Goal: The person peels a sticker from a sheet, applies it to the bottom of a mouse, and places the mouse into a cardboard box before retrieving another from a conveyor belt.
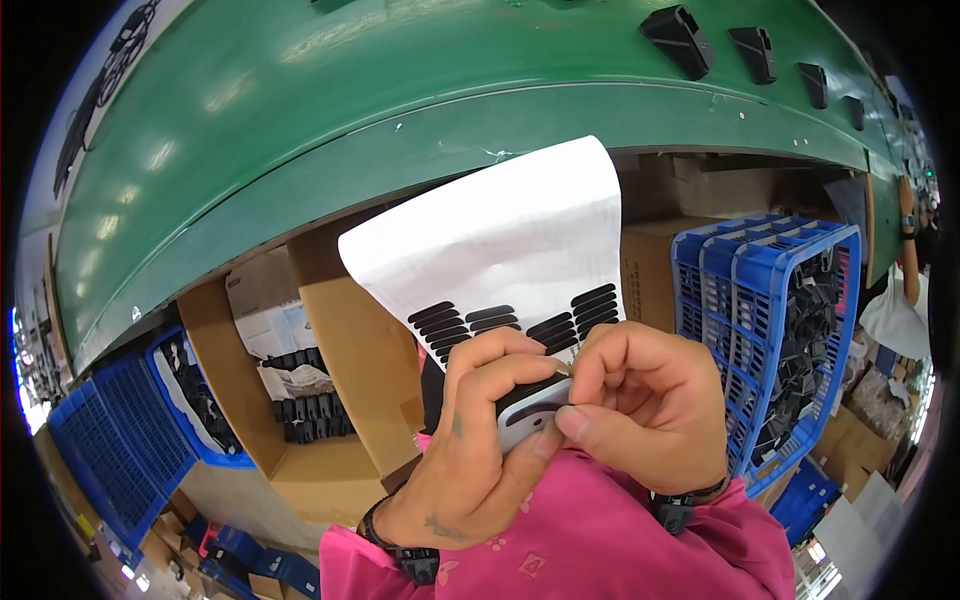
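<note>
My left hand (470, 440) is wrapped round a small housing with a pale grey face (520, 432) and dark sides. A dark curved strip lies across that face, and a small dark dot shows below it. My right hand (655, 405) is closed against the housing's right edge, thumb tip touching the face near the strip's end. What its fingers pinch, if anything, is hidden. Just beyond both hands, a white sheet (510, 235) carries several stacks of black oval stickers (437, 328); its lower edge is behind my fingers.
A green workbench (330, 140) spans the far side, with black plastic parts (678, 42) standing on it. At right stands a blue crate (735, 290) of black pieces. An open cardboard box (345, 360) with black parts sits at left, beside another blue crate (120, 420). A person's arm (909, 245) shows far right.
</note>
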A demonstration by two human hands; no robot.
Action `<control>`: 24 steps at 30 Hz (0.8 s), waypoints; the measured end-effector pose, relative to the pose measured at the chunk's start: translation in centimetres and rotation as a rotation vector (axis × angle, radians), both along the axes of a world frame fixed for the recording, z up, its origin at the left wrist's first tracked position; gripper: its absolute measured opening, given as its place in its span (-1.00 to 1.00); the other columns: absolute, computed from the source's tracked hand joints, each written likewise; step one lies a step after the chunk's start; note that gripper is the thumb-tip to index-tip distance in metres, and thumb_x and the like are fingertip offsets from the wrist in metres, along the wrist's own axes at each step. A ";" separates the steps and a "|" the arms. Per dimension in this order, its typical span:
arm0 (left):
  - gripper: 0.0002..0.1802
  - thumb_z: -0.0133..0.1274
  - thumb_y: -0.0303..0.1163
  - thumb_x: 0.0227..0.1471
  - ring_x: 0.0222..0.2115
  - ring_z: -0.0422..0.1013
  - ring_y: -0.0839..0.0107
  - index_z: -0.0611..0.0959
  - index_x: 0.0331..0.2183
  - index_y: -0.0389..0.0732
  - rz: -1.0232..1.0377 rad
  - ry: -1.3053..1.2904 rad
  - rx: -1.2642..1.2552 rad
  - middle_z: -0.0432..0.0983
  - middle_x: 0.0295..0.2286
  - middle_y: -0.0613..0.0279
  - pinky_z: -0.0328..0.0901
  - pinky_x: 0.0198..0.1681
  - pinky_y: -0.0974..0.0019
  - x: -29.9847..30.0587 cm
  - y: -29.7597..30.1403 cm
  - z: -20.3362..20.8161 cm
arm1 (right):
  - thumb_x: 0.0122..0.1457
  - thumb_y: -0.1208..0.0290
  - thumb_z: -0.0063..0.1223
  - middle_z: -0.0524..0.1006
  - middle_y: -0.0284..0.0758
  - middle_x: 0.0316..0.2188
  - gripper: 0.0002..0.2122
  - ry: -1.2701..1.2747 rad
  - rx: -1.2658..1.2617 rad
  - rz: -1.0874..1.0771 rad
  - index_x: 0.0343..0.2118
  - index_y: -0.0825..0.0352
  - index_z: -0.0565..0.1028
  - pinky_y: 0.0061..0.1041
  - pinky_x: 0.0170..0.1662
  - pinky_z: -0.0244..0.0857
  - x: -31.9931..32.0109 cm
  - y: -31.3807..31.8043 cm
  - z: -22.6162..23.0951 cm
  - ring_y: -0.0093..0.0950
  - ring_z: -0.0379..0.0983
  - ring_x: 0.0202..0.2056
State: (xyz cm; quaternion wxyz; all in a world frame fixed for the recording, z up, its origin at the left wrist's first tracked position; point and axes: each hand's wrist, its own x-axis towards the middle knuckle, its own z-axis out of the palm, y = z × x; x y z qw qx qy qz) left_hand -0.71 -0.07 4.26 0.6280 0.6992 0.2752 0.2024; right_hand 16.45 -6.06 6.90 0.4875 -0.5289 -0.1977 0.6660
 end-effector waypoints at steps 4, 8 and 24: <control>-0.49 0.04 -0.56 0.00 -0.07 0.21 0.09 0.27 0.00 -0.32 0.006 0.011 0.033 0.16 -0.08 -0.11 0.17 0.01 0.17 0.0 -0.1 0.0 | 0.01 0.73 0.10 0.40 -0.39 -0.51 -0.88 -0.010 -0.049 -0.027 -0.42 0.48 0.38 -0.76 -0.47 0.23 -0.3 0.2 0.3 -0.73 0.36 -0.51; -0.50 0.04 -0.55 0.00 -0.08 0.22 0.09 0.27 -0.01 -0.32 0.021 0.029 0.038 0.17 -0.08 -0.10 0.17 0.02 0.17 0.1 -0.2 0.0 | 0.01 0.72 0.10 0.41 -0.39 -0.50 -0.88 -0.028 -0.048 -0.029 -0.42 0.48 0.38 -0.77 -0.46 0.24 -0.4 0.1 0.1 -0.73 0.37 -0.50; -0.52 -0.05 -0.48 0.02 -0.08 0.22 0.23 0.25 -0.01 -0.36 0.180 -0.050 -0.361 0.15 -0.04 -0.07 0.13 0.05 0.20 -0.5 -1.1 -0.9 | 0.05 0.64 0.11 0.46 -0.43 -0.53 -0.86 -0.228 -0.081 0.033 -0.38 0.41 0.36 -0.77 -0.50 0.17 1.1 -0.6 -1.7 -0.79 0.31 -0.53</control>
